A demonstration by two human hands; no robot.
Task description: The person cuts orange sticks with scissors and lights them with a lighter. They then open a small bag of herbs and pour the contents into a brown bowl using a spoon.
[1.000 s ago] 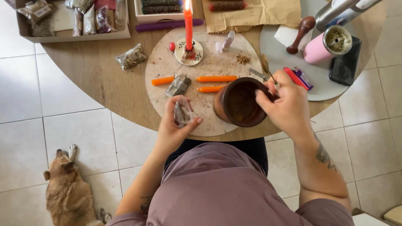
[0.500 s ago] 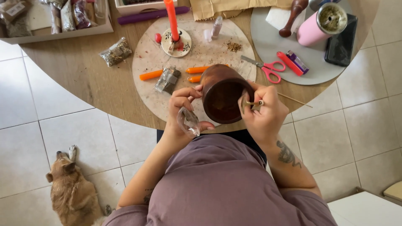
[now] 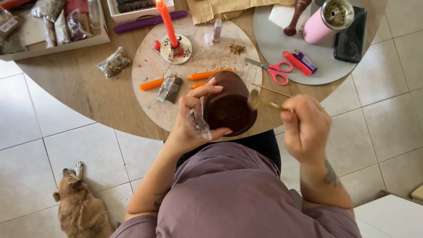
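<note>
Two hands work apart: left (image 3: 194,119) clamps a crinkly clear packet (image 3: 198,124) against the round brown clay bowl (image 3: 230,108), right (image 3: 305,125) pinches a thin spoon (image 3: 260,101).

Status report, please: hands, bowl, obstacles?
Left hand grips brown bowl and small plastic bag. Right hand holds small spoon at rim. Nothing blocking.

Big pale floor tiles (image 3: 31,128) with thin grey lines. Round wooden surface (image 3: 88,94) up top, in soft daylight. Small tan dog (image 3: 81,207) lying down on the floor. White furniture corner (image 3: 392,216) at bottom right.
</note>
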